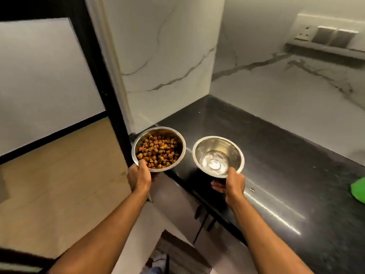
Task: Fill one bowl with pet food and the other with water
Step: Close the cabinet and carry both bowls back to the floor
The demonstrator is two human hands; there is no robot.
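Note:
A steel bowl (178, 139) filled with brown pet food kibble (158, 152) is held at its near rim by my left hand (139, 175), at the left end of the black counter. A second steel bowl (199, 150) with clear water (214, 164) in its bottom is held at its near rim by my right hand (234, 181), thumb over the edge and fingers underneath. Both bowls sit over the counter's front-left corner, side by side and apart. Whether they rest on the counter or hover just above it, I cannot tell.
The black stone counter (276, 175) runs back and right to marble walls. A green object (358, 189) lies at the right edge. Cabinet fronts with dark handles (197, 212) hang below. A black-framed door (94, 76) stands at the left, above a beige floor (59, 184).

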